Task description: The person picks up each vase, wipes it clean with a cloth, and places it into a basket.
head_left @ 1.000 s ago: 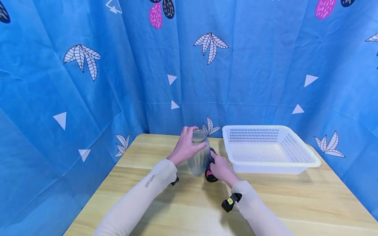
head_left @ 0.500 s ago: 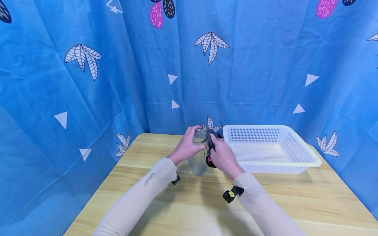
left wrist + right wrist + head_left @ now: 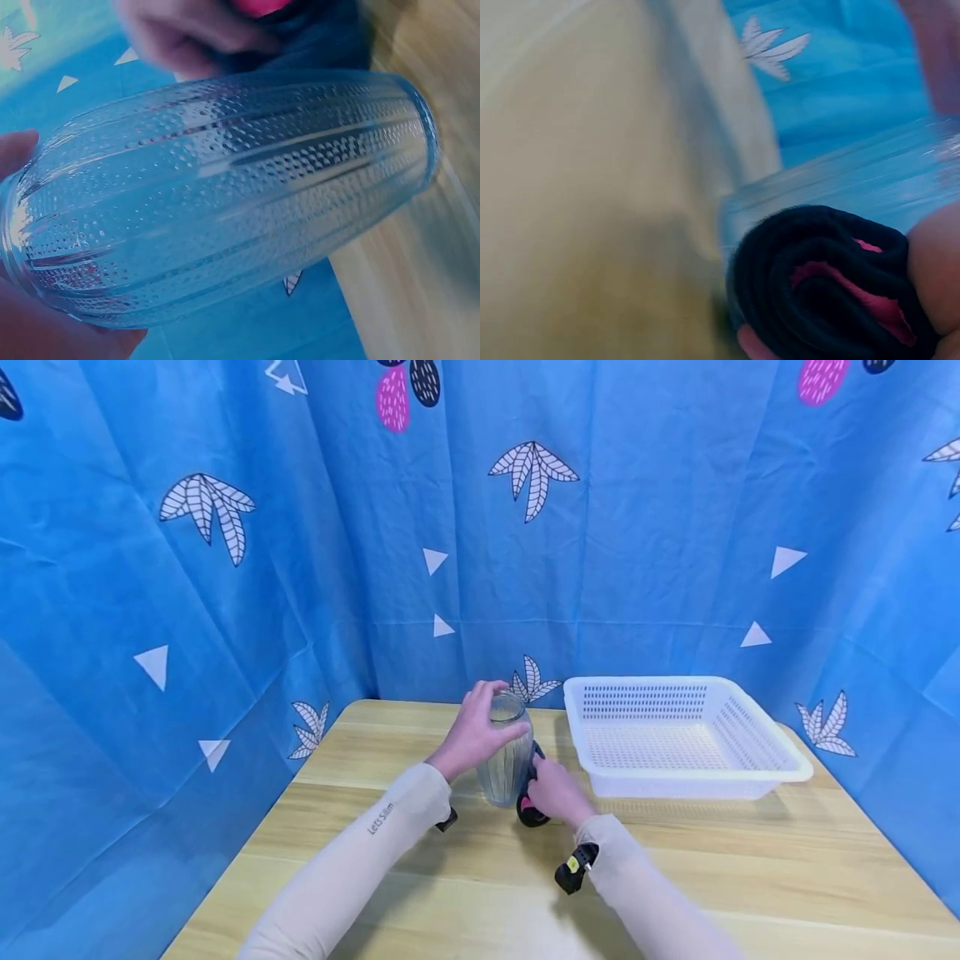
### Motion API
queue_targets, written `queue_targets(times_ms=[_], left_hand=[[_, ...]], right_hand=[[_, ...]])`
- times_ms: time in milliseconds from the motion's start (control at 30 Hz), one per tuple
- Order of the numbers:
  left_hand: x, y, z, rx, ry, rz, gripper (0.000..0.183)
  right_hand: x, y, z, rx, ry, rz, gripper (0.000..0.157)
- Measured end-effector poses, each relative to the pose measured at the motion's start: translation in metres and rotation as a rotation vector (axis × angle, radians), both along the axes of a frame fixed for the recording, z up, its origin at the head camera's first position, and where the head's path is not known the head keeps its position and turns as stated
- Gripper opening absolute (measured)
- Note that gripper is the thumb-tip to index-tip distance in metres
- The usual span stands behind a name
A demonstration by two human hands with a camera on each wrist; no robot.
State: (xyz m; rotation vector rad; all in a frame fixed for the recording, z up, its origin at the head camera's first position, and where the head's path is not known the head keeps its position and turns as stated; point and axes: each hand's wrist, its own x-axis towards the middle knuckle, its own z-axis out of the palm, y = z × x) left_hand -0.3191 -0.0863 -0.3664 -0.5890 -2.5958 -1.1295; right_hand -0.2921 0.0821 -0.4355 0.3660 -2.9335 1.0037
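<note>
A clear glass vase (image 3: 502, 772) stands upright on the wooden table. Near its rim, my left hand (image 3: 476, 732) grips it with thumb and fingers spread round the top. Ribs and rows of small bumps cover the glass (image 3: 232, 187) in the left wrist view. My right hand (image 3: 558, 792) holds a rolled dark cloth with a pink inner side (image 3: 531, 814) against or close beside the vase's right side. In the right wrist view the layers of the cloth (image 3: 769, 277) show end-on, with the vase behind. Part of the cloth is hidden by the right hand.
A white perforated plastic basket (image 3: 693, 777) sits on the table (image 3: 720, 868), right of the vase. Behind and to the left hangs a blue curtain (image 3: 637, 568) with leaf and triangle prints. Both wrists carry small black cameras.
My right hand and the cloth rose along the vase's side to near its rim, then came back down towards its lower part. The left hand keeps its grip; the vase stays put.
</note>
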Motion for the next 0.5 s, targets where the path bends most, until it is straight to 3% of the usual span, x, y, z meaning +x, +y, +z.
queue_targets(times_ms=[100, 233, 367, 500], left_hand=[[0.000, 0.001, -0.002, -0.037, 0.006, 0.020, 0.076], [0.002, 0.001, -0.004, -0.065, 0.005, 0.054, 0.075], [0.003, 0.000, -0.001, -0.096, 0.035, 0.073, 0.077], [0.002, -0.002, 0.004, -0.114, 0.063, 0.084, 0.079]], right_hand=[[-0.001, 0.001, -0.010, -0.006, -0.015, 0.017, 0.057], [0.000, 0.004, -0.008, -0.038, -0.039, -0.005, 0.057], [0.007, 0.005, 0.004, -0.040, -0.007, -0.019, 0.057], [0.015, 0.006, 0.029, -0.040, 0.084, -0.036, 0.059]])
